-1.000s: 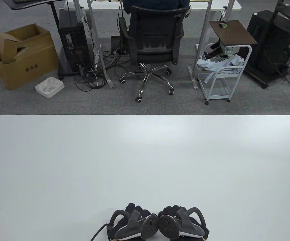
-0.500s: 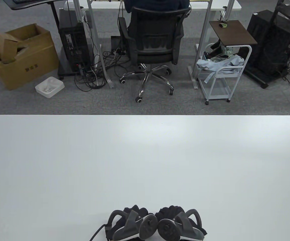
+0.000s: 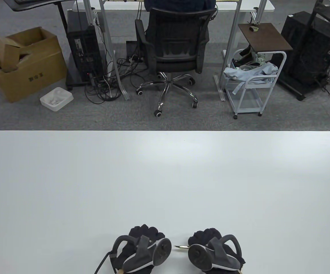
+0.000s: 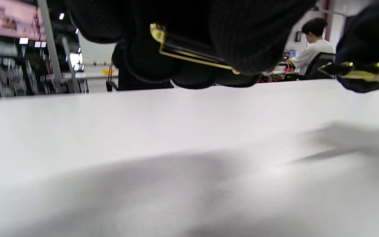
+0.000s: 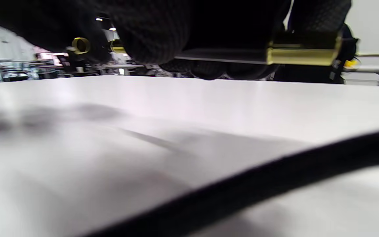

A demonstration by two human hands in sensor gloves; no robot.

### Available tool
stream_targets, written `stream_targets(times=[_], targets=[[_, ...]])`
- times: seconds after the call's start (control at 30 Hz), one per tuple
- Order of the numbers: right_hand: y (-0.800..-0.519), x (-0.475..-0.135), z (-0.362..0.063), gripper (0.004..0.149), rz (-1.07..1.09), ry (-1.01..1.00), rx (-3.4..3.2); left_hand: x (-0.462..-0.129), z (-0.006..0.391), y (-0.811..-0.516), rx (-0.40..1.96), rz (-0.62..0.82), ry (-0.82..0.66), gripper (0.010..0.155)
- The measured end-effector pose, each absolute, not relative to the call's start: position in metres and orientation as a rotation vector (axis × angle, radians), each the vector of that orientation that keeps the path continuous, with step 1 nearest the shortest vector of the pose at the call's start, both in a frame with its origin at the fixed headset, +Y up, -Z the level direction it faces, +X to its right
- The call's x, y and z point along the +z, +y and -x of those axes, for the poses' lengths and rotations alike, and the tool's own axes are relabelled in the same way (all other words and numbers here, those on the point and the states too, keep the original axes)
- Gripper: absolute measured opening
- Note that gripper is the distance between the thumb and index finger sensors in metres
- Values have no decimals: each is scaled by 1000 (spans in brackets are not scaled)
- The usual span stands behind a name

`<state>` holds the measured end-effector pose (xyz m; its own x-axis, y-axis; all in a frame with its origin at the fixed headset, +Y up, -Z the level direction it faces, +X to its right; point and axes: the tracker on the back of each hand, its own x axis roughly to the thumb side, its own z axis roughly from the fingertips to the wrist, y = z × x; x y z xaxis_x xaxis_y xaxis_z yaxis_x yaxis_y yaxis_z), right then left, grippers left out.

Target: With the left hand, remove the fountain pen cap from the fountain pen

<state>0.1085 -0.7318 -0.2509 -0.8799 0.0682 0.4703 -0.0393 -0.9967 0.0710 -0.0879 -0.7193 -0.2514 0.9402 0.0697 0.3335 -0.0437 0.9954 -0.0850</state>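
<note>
My left hand [image 3: 145, 238] grips the black fountain pen cap; its gold clip [image 4: 192, 59] shows under my curled fingers in the left wrist view. My right hand [image 3: 206, 238] grips the black pen body with its gold band [image 5: 303, 56]. The bare gold nib [image 3: 180, 246] sticks out leftward from my right fist into the gap between the hands. The cap is off the pen. Both hands hover just above the white table [image 3: 165, 177] at its near edge. The pen also shows in the left wrist view [image 4: 362, 70], and the cap's gold ring in the right wrist view [image 5: 80, 45].
Nothing else lies on the table. Beyond its far edge stand an office chair [image 3: 176, 48], a cardboard box [image 3: 25, 62] and a white cart [image 3: 253, 82]. A black cable [image 5: 242, 194] runs across the foreground of the right wrist view.
The hands were pressed together; now they have moved apart, left hand leftward and right hand rightward. The cap has come off and the nib shows between them.
</note>
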Motion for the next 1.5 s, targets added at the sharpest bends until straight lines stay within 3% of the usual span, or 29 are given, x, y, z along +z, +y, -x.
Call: stream_targets(times=[0.23,0.5,0.67,0.9,1.27,1.37,1.5], targets=[[-713,-260,-143,43,-559,-33,2899,-254,98,-701,147,-27,-267,41],[-708,-265,-163,43,-495,-69,2890,-297,86,-681,225,49,-193,41],[-708,-268,-172,43,-461,-70,2868,-338,66,-708,155,67,-141,42],[-714,-272,-180,43,-442,-47,2873,-371,52,-757,23,144,-126,40],[-715,-273,-182,43,-428,-48,2872,-374,48,-767,-65,150,-151,37],[-716,-272,-180,43,-437,-47,2895,-369,48,-759,-93,160,-150,52],[-716,-270,-177,43,-451,-56,2910,-358,61,-718,11,39,-139,65]])
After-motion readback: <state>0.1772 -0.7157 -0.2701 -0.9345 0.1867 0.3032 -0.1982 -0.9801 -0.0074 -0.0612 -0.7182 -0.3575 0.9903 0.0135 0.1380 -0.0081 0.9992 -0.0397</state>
